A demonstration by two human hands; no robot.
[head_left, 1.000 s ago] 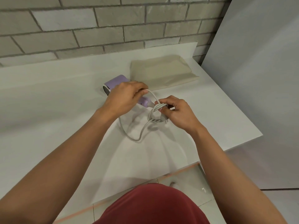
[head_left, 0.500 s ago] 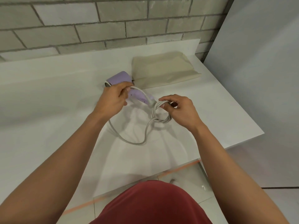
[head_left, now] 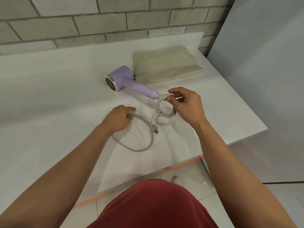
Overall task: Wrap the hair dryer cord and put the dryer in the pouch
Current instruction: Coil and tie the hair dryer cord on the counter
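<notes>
Left hand (head_left: pixel 117 120) off dryer (head_left: pixel 122 74), fingers (head_left: pixel 130 110) unclear | right hand (head_left: pixel 189 107) pinches cord (head_left: pixel 138 150) | handle (head_left: pixel 144 88) points right

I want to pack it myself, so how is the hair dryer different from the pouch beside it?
The hair dryer is purple; the pouch is beige. The hair dryer is a chunky tube with a handle; the pouch lies flat, like soft cloth. The hair dryer has a cord; the pouch shows none. Both lie on the white counter.
</notes>
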